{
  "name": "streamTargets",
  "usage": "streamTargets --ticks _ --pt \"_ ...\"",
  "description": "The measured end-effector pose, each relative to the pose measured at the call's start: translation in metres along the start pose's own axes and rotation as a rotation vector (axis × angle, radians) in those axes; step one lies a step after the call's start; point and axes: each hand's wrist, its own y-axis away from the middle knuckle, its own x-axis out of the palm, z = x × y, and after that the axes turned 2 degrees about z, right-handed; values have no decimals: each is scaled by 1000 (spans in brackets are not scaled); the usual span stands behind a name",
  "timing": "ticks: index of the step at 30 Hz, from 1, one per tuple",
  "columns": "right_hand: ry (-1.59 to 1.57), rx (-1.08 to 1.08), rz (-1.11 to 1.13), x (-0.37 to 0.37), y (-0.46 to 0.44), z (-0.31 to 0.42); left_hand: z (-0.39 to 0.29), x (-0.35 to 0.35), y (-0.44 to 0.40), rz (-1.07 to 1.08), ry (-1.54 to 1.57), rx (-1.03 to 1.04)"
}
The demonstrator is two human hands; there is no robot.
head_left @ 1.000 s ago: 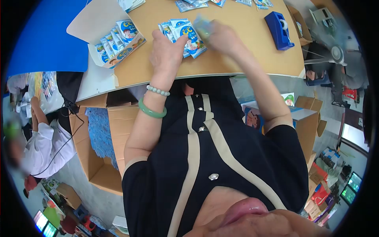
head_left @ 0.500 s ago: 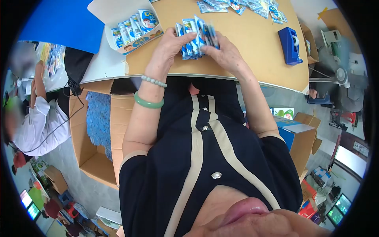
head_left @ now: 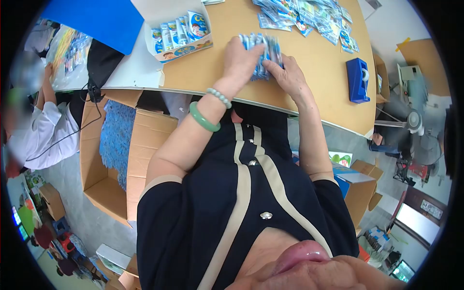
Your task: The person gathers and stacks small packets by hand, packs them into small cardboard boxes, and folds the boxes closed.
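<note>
A stack of small blue-and-white sachets (head_left: 261, 71) stands on edge between my two hands, over the tan table. My left hand (head_left: 240, 60), with a beaded bracelet and a green bangle on its wrist, closes on the stack from the left, thumb across the front. From the right side, my right hand (head_left: 289, 78) presses its thumb and fingers against the same stack. The sachets' upper ends are smeared by motion. Up and to the left, an open white box (head_left: 189, 48) holds several similar sachets in a row.
Loose sachets (head_left: 309, 17) lie heaped at the table's far side. A blue tape dispenser (head_left: 357, 79) stands near the right edge. Below the table at left is an open cardboard box (head_left: 152, 140) with blue shredded material. Another person's white sleeve (head_left: 53, 128) shows at far left.
The sachets were fanned apart and now sit in a tighter bundle between both hands. The view has shifted, so the box and table appear further right.
</note>
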Motion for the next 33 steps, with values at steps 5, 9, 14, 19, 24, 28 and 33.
streamTargets --ticks 5,9,14,19,24,28,33 --pt "-105 70 -147 7 3 8 -37 13 17 -56 -531 -9" --pt "-314 -4 -251 23 13 18 -42 9 27 -133 -483 49" --pt "-326 -120 -124 15 4 75 -64 -46 37 -232 -420 155" --pt "-29 -323 -121 16 -45 158 -101 -117 19 -463 -497 221" --pt "350 -264 75 38 -90 203 -74 -147 -30 -483 -719 119" --pt "664 -257 -1 70 -89 210 -51 -156 -34 -517 -886 103" --pt "997 -499 -328 106 -98 181 -35 -160 -43 -481 -920 438"
